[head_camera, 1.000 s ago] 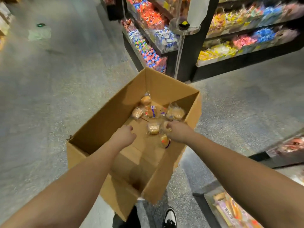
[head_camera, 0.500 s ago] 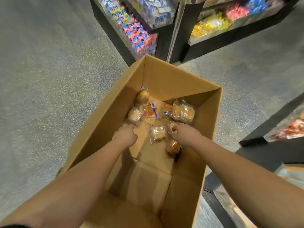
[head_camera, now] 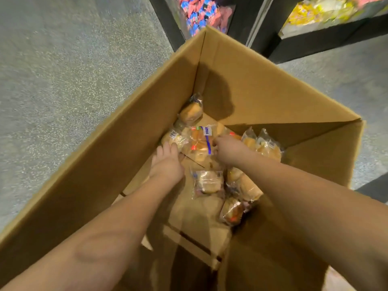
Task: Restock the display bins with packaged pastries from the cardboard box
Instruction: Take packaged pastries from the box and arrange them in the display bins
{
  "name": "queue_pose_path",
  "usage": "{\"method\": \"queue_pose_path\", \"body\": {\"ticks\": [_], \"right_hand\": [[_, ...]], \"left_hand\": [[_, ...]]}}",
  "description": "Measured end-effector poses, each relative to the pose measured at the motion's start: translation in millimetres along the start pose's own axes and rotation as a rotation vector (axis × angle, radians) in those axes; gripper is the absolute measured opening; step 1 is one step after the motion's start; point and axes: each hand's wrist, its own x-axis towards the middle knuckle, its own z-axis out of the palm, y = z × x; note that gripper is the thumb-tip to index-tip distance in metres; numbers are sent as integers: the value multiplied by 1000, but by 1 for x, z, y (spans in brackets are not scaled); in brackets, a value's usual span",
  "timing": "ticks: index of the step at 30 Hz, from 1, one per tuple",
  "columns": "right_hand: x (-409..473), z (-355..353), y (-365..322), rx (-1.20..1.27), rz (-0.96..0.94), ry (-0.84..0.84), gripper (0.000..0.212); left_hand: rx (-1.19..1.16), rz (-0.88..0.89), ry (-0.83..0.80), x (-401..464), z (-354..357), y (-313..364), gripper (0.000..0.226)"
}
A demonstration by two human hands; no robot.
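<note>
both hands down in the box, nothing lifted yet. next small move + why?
Probably close the right hand on the pastry pack with the blue stripe and lift it. Its fingertips are already at that pack's edge, and the left hand, fingers straight, touches the neighbouring pack. All packs lie loose on the floor of the cardboard box, so the nearest one is the easy pick.

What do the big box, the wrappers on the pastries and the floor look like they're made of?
The box looks like brown corrugated cardboard, matte, with creased folds and flaps on its bottom. The pastry wrappers seem to be thin clear plastic film: glossy, crinkled, the buns showing through, some with printed labels. The floor looks like speckled grey stone or terrazzo; blur leaves that open.
</note>
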Motion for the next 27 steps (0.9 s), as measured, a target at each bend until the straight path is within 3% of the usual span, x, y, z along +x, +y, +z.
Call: {"method": "queue_pose_path", "body": {"ticks": [5, 10, 12, 15, 17, 22, 24, 27], "right_hand": [[51, -3, -7, 94, -34, 111, 39], [72, 14, -10, 133, -6, 61, 43], [71, 19, -9, 74, 11, 54, 43], [66, 19, -7, -1, 56, -6, 61], [64, 18, -6, -13, 74, -38, 69], [62, 22, -7, 219, 76, -158, 80], [58, 21, -6, 196, 107, -222, 89], [43, 13, -10, 165, 119, -324, 85]], "left_hand": [[23, -93, 74, 17, 21, 11, 79], [133, -151, 109, 38, 30, 16, 82], [181, -143, 106, 42, 31, 14, 78], [214, -107, 148, 40, 32, 13, 59], [150, -96, 143, 37, 32, 13, 56], [-86, -107, 110, 31, 31, 2, 53], [-226, -148, 68, 25, 26, -2, 54], [-451, -297, 2, 9, 10, -6, 56]]}}
